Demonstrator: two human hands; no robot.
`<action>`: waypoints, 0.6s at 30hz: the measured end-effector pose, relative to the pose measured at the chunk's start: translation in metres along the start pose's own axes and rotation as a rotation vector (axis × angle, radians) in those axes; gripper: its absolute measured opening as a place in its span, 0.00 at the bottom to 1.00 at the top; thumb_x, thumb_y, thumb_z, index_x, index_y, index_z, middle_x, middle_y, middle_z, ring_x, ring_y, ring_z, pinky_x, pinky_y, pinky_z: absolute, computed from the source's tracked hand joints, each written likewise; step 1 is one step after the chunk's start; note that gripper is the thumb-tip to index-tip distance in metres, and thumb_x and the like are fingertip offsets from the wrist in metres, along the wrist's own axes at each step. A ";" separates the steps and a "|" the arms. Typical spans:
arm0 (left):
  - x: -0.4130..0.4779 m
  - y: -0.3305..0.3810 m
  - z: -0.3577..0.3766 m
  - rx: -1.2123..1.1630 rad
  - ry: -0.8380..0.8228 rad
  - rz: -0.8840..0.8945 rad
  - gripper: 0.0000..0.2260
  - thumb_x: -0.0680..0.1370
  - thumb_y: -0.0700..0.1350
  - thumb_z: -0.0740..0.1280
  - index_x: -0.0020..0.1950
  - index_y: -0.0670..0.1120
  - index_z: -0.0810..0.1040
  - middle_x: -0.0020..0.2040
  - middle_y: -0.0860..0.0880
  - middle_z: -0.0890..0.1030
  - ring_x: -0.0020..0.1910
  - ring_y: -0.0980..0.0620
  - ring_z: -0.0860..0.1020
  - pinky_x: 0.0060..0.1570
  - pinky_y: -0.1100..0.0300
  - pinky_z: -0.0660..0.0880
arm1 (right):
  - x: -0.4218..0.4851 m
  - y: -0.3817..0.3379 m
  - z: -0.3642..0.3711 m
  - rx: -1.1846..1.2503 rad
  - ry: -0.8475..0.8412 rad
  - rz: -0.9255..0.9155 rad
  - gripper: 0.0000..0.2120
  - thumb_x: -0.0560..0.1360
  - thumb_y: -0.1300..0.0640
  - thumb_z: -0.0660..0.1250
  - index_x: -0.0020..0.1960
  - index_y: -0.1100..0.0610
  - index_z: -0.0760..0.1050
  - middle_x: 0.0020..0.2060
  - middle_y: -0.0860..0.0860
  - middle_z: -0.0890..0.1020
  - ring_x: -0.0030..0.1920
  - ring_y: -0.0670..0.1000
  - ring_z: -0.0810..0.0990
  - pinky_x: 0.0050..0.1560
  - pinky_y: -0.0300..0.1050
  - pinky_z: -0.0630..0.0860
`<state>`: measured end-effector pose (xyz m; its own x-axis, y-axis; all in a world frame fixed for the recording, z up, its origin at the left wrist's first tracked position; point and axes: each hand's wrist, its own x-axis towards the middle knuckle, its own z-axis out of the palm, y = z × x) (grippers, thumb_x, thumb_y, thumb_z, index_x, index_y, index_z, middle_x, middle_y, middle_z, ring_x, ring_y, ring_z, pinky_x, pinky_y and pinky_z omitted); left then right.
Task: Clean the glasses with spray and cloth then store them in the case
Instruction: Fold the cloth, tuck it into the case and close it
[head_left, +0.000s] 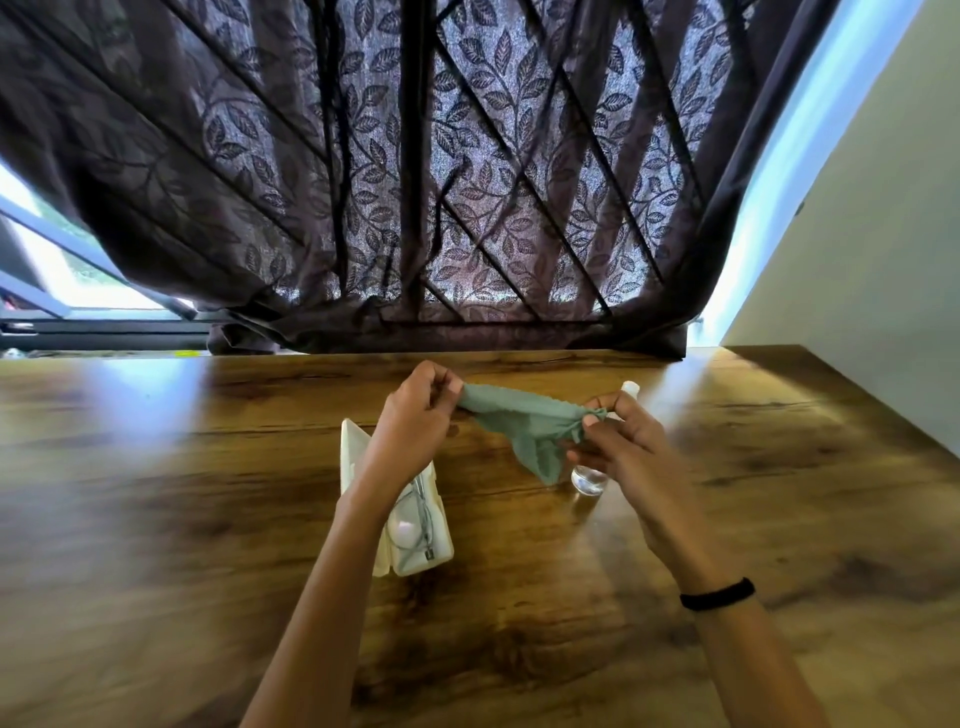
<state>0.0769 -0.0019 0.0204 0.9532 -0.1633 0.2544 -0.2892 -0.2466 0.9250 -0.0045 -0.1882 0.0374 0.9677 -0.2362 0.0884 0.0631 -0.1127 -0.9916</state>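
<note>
- Surface (208, 467): glossy, dark wood-grain top.
- Glasses case (415, 564): cream, open, left of centre, glasses (422, 512) inside.
- Spray bottle (589, 480): clear, right of case, apart.

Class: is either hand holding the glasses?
No, both the left hand and right hand pinch the cloth, while the glasses lie in the case.

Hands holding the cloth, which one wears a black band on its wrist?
The right hand, in front of the spray bottle; the left hand, by the open case, has a bare wrist. Both pinch the cloth.
</note>
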 end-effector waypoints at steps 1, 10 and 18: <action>0.000 0.000 0.000 -0.022 -0.010 -0.010 0.03 0.80 0.43 0.59 0.48 0.45 0.72 0.45 0.49 0.77 0.39 0.55 0.78 0.31 0.72 0.74 | 0.001 0.000 -0.001 0.005 0.013 -0.002 0.06 0.77 0.63 0.59 0.45 0.56 0.73 0.43 0.58 0.82 0.38 0.49 0.82 0.37 0.35 0.79; -0.004 -0.003 0.002 0.141 -0.099 -0.036 0.02 0.78 0.45 0.62 0.45 0.49 0.74 0.39 0.53 0.79 0.35 0.62 0.77 0.32 0.70 0.71 | 0.008 0.013 0.003 -0.315 0.105 -0.096 0.01 0.76 0.59 0.62 0.48 0.57 0.70 0.31 0.53 0.80 0.23 0.43 0.77 0.24 0.32 0.73; -0.007 -0.018 0.010 0.364 -0.364 -0.202 0.07 0.76 0.44 0.64 0.40 0.53 0.73 0.34 0.53 0.77 0.24 0.61 0.73 0.28 0.68 0.69 | 0.007 0.046 0.006 -0.693 0.145 -0.143 0.03 0.75 0.57 0.64 0.43 0.51 0.71 0.36 0.48 0.79 0.32 0.43 0.77 0.32 0.29 0.70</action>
<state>0.0741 -0.0060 -0.0014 0.9194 -0.3824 -0.0922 -0.1767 -0.6109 0.7717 0.0066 -0.1895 -0.0086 0.9162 -0.2936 0.2727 -0.0288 -0.7271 -0.6860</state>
